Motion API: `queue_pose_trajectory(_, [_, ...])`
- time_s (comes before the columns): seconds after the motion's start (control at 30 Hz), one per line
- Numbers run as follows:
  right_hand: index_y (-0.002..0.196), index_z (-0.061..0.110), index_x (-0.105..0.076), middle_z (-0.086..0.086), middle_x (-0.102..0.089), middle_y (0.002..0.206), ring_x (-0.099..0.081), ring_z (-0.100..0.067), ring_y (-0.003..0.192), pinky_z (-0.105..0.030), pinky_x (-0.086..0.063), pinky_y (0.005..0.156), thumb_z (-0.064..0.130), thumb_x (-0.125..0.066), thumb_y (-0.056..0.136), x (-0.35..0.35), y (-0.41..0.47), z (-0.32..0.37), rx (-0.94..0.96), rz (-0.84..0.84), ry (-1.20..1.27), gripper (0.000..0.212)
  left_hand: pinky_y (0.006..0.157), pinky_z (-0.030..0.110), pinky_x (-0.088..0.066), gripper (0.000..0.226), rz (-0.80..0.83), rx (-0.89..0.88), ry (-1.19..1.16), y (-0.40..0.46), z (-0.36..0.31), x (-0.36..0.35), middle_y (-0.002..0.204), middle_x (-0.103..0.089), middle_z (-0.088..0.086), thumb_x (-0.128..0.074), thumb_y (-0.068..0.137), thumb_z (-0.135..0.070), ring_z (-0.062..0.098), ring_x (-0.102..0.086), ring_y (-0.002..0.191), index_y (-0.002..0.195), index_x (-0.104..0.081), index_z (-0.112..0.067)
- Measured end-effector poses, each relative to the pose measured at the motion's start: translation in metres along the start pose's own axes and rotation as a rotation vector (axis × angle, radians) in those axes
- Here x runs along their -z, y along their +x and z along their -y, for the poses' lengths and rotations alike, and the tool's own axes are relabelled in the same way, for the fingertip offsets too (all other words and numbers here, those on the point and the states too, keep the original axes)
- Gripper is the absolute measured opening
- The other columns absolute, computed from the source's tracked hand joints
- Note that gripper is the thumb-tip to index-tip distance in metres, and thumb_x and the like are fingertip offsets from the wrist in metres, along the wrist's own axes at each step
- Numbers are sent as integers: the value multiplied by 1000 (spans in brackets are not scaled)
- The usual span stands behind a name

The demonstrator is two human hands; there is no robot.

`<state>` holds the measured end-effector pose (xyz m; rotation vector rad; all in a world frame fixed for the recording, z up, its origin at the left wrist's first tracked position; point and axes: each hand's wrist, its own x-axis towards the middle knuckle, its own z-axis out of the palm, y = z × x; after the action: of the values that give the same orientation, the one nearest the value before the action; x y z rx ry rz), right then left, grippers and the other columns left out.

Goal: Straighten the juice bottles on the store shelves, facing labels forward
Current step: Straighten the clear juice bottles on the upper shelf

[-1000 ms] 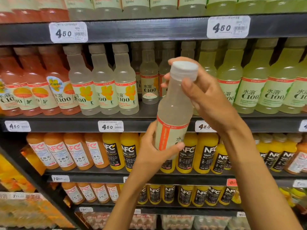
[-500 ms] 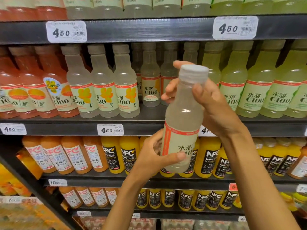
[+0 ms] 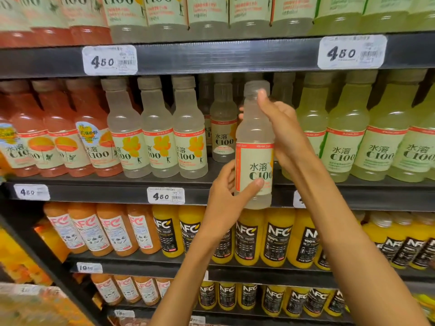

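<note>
Bottle: the pale, cloudy plastic C100 juice bottle stood upright at frame centre, before the dark middle shelf (label forward).
Left hand: curled round the bottle's lower label.
Right hand: gripped its neck.
</note>
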<state>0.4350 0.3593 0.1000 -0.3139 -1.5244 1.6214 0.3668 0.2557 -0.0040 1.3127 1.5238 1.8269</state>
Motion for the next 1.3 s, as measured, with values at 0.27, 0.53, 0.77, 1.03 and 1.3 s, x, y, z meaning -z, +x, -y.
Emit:
queue_pose_trajectory(0.27, [105, -10, -52, -14, -58, 86, -61, -19, 78, -29, -50, 71, 39, -52, 95, -2, 20, -4, 86, -5, -168, 51, 100, 32, -48, 57, -91, -76, 26, 28, 11, 3, 128, -60, -4, -66, 87, -16, 7, -57, 118, 138, -42, -23])
queue_pose_trajectory(0.53, [68, 18, -37, 0, -40, 61, -45, -3, 55, -16, -40, 52, 40, -62, 88, -11, 27, -22, 243, -125, -354, 38, 100, 14, -43, 61, -363, -83, 140, 28, 23, -1, 136, -50, -7, -71, 83, -21, 0, -49, 123, 138, -44, -19])
queue_pose_trajectory(0.77, [74, 22, -44, 10, -54, 60, -57, 9, 52, -10, -48, 52, 25, -65, 89, -16, 35, -37, 170, -84, -279, 25, 100, 29, -44, 50, -585, -145, 380, 22, 24, -7, 131, -49, 2, -66, 87, -24, 12, -48, 119, 133, -48, -15])
queue_pose_trajectory(1.03, [103, 5, -46, -12, -62, 109, -64, -22, 102, -37, -56, 83, 34, -74, 80, -35, 38, -48, 110, -120, -254, 46, 102, 40, -44, 60, -632, -117, 529, 20, 31, -2, 133, -45, 5, -70, 84, -18, 18, -43, 125, 137, -42, -12])
queue_pose_trajectory(1.3, [98, 13, -40, 3, -46, 92, -51, -3, 83, -13, -44, 64, 32, -70, 83, -45, 38, -53, 114, -193, -343, 38, 96, 39, -48, 61, -660, -93, 600, 23, 34, 2, 126, -46, 7, -70, 84, -19, 20, -46, 119, 139, -43, -14])
